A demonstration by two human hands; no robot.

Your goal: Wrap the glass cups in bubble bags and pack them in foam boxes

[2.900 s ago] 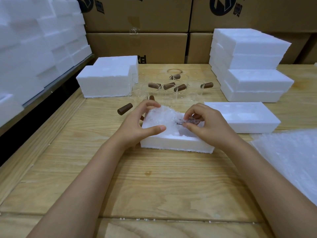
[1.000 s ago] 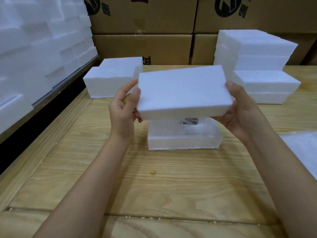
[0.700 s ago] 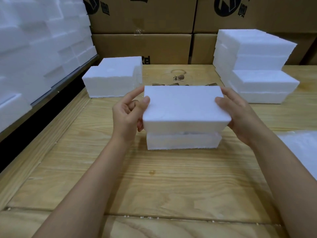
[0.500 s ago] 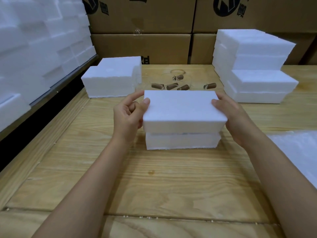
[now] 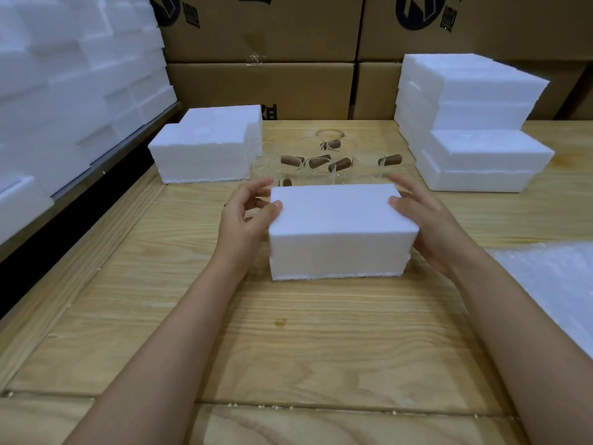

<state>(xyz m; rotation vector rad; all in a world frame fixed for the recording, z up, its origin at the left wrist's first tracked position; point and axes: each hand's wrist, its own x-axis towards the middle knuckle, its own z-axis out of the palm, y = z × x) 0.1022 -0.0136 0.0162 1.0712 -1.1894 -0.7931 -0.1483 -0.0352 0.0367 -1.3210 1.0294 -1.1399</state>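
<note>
The closed foam box [image 5: 340, 232] sits mid-frame on the wooden table [image 5: 288, 348]. The right hand [image 5: 430, 220] clasps its right end, thumb on the lid. The left hand [image 5: 244, 220] is loosely spread, with only the thumb touching the left corner. Glass cups [image 5: 321, 162] stand just behind the box, partly hidden by it. Foam stacks [image 5: 475, 123] fill the upper right, and bubble bags [image 5: 552, 284] lie at the right edge.
</note>
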